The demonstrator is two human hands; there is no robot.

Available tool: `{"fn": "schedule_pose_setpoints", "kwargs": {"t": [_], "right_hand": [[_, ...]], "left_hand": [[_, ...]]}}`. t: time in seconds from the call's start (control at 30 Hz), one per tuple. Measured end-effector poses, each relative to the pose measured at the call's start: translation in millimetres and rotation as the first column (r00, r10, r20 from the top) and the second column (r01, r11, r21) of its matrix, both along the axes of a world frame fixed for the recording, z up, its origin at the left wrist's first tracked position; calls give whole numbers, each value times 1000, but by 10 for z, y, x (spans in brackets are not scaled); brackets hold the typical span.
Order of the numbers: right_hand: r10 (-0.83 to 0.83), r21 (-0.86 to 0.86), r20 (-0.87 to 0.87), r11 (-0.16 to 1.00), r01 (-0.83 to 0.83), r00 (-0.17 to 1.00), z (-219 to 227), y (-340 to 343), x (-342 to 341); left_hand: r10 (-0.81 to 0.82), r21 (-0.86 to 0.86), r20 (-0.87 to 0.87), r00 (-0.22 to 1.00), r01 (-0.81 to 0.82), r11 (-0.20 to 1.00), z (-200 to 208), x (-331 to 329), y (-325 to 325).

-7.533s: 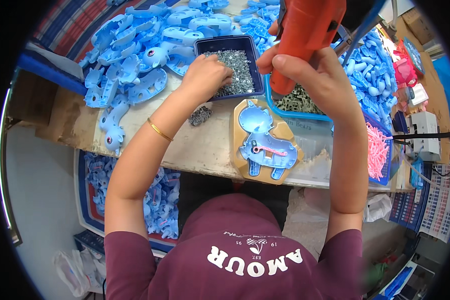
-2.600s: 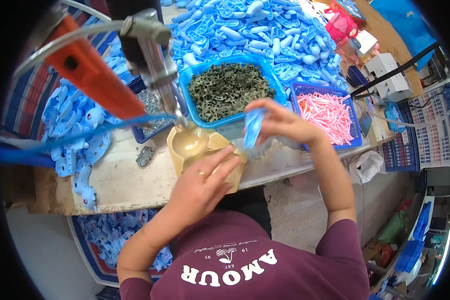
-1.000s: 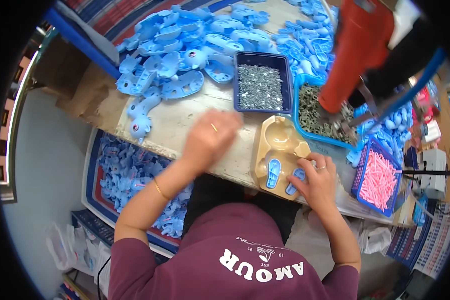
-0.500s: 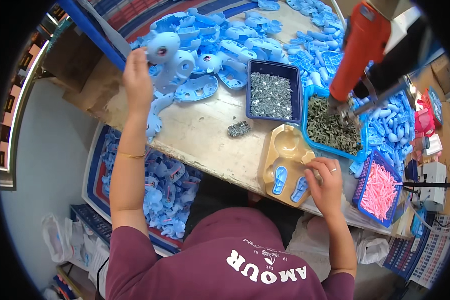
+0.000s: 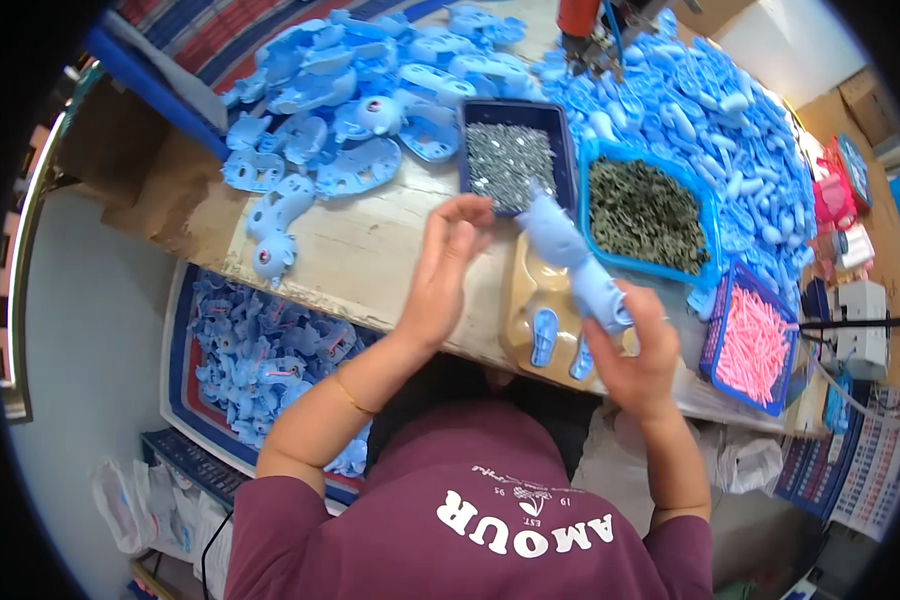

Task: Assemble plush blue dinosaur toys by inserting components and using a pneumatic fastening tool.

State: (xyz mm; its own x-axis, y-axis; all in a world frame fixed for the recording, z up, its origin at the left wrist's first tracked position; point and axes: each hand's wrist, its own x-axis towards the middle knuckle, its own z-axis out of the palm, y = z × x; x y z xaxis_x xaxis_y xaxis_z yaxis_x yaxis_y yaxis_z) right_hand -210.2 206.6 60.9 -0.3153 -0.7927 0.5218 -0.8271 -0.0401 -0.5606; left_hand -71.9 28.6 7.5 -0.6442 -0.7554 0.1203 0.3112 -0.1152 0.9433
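My right hand point(image 5: 638, 352) grips one end of a light-blue plastic toy body shell point(image 5: 570, 250), lifted at a slant above a gold moulded fixture point(image 5: 522, 270). Two small blue sole-shaped parts, one a left foot piece point(image 5: 544, 337) and one a right foot piece point(image 5: 582, 358), sit in the fixture's hollows; the shell and hand partly cover it. To the left, my left hand point(image 5: 445, 270) is open with curved fingers, apart from the shell. Just beyond it stands a dark-blue bin of small metal screws point(image 5: 510, 160).
A light-blue basket point(image 5: 715, 265) holds dark metal pieces. Beside it is a purple basket point(image 5: 715, 330) of pink sticks. Heaps of blue shells point(image 5: 340, 80) and small blue parts point(image 5: 720, 130) cover the far table. A red-orange power driver point(image 5: 577, 18) hangs at the top. Blue toys point(image 5: 270, 350) fill a lower-left container.
My left hand has come rightward from the shell pile and is empty. A blue shell is now in my right hand, which has risen over the fixture. The view has shifted.
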Motion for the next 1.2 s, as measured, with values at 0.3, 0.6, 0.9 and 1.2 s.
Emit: {"fn": "schedule_pose_setpoints", "kwargs": {"t": [0.3,0.6,0.9,1.2], "right_hand": [[100,463,-269,886,37,958,-215,145,29],[-71,393,-126,912,115,990,-209,492,-283],[-61,362,-55,929,77,997,-264,506,-230],[-76,411,-122,904,120,990,-282,465,-229]], "left_hand": [[-181,-204,213,960,225,953,-27,7,121],[-80,-797,355,931,346,495,-14,-47,267],[-34,-844,454,890,442,305,-60,-232,502],[-10,-840,496,868,483,247,-111,-330,600]]}}
